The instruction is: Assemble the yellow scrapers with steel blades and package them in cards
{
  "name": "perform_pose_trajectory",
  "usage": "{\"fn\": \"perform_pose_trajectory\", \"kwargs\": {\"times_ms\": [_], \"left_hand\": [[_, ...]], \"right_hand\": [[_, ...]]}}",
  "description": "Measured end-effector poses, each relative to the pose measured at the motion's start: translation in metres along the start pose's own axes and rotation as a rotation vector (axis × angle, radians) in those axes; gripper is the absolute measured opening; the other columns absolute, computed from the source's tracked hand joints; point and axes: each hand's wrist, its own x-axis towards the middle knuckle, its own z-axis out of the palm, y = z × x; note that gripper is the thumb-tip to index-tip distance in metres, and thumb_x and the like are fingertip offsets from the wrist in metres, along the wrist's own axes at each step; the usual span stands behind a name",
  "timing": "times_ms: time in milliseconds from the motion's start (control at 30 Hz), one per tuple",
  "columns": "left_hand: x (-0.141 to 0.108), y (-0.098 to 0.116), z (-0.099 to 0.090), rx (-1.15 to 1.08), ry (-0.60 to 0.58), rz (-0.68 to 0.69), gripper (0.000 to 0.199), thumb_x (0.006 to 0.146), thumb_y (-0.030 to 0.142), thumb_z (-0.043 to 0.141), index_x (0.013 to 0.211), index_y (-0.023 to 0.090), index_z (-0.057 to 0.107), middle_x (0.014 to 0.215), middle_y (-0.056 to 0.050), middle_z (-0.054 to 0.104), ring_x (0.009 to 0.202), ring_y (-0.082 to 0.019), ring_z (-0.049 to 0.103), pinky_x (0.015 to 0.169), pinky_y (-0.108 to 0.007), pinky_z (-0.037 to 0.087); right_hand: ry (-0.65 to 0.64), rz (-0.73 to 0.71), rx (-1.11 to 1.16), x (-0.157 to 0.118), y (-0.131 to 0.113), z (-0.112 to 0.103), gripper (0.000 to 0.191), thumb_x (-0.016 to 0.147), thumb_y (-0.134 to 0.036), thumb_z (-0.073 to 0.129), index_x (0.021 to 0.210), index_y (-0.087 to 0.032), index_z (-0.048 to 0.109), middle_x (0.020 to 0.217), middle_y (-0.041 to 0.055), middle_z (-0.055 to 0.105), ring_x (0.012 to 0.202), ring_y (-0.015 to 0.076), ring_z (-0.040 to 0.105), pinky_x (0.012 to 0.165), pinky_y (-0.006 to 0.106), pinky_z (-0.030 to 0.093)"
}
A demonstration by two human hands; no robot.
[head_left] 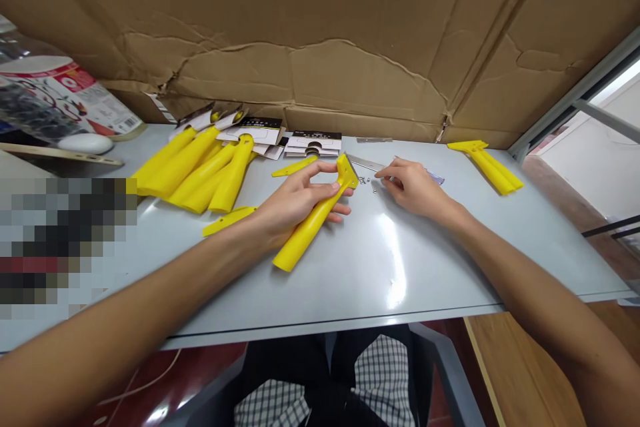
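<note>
Bright, even indoor light, white glare on the grey tabletop, wide-angle bowing toward the edges.

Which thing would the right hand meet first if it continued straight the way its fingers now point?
The right hand would probably meet the small metal screws on the table first. Depth is unclear, and the metal blade lies close behind them.

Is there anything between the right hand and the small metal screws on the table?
Nothing visible stands in the way. The right hand is just beside the small metal screws on the grey table, with only bare tabletop between them. The flat metal blade lies behind the screws, not between.
</note>
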Motion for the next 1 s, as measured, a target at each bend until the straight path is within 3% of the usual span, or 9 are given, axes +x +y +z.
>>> {"fn": "perform_pose_trajectory", "kwargs": {"times_ms": [133, 267, 500, 700, 1000], "left_hand": [[-0.002, 0.002, 0.000, 0.057, 0.033, 0.036, 0.024, 0.100, 0.014, 0.070, 0.119, 0.023, 0.059, 0.108, -0.016, 0.083, 0.075, -0.026, 0.083, 0.063, -0.034, 0.068], [-0.001, 0.004, -0.001, 0.065, 0.038, 0.084, 0.025, 0.099, 0.016, 0.072, 0.118, 0.023, 0.057, 0.109, -0.016, 0.083, 0.074, -0.026, 0.083, 0.062, -0.035, 0.069], [0.000, 0.013, -0.008, -0.061, -0.037, 0.234, 0.033, 0.097, 0.018, 0.076, 0.119, 0.026, 0.053, 0.112, -0.011, 0.084, 0.079, -0.022, 0.083, 0.065, -0.030, 0.068], [-0.002, 0.010, -0.004, -0.082, -0.037, 0.155, 0.035, 0.097, 0.018, 0.075, 0.124, 0.025, 0.054, 0.113, -0.012, 0.083, 0.079, -0.021, 0.082, 0.063, -0.029, 0.067], [-0.006, 0.010, 0.001, -0.118, -0.002, 0.126, 0.034, 0.098, 0.016, 0.071, 0.125, 0.026, 0.054, 0.116, -0.012, 0.082, 0.071, -0.017, 0.075, 0.054, -0.024, 0.059]], "right_hand": [[-0.018, -0.012, -0.084, -0.001, -0.004, 0.008, 0.037, 0.104, -0.020, 0.053, 0.129, -0.024, 0.081, 0.112, 0.0115, 0.072, 0.096, 0.0260, 0.068, 0.085, 0.039, 0.047], [0.027, 0.094, -0.076, 0.004, -0.012, 0.015, 0.026, 0.104, -0.030, 0.064, 0.117, -0.024, 0.085, 0.105, 0.0092, 0.073, 0.088, 0.0241, 0.067, 0.075, 0.036, 0.044], [0.061, 0.140, -0.092, 0.017, -0.015, 0.020, 0.019, 0.101, -0.026, 0.069, 0.103, -0.023, 0.087, 0.101, 0.0086, 0.075, 0.091, 0.0251, 0.067, 0.074, 0.037, 0.043], [0.045, 0.145, -0.115, 0.018, -0.016, 0.018, 0.022, 0.099, -0.019, 0.064, 0.095, -0.020, 0.085, 0.101, 0.0103, 0.076, 0.092, 0.0259, 0.068, 0.071, 0.037, 0.041], [0.050, 0.123, -0.067, 0.018, -0.014, 0.018, 0.020, 0.098, -0.027, 0.068, 0.106, -0.022, 0.086, 0.099, 0.0070, 0.076, 0.086, 0.0223, 0.066, 0.069, 0.035, 0.039]]}}
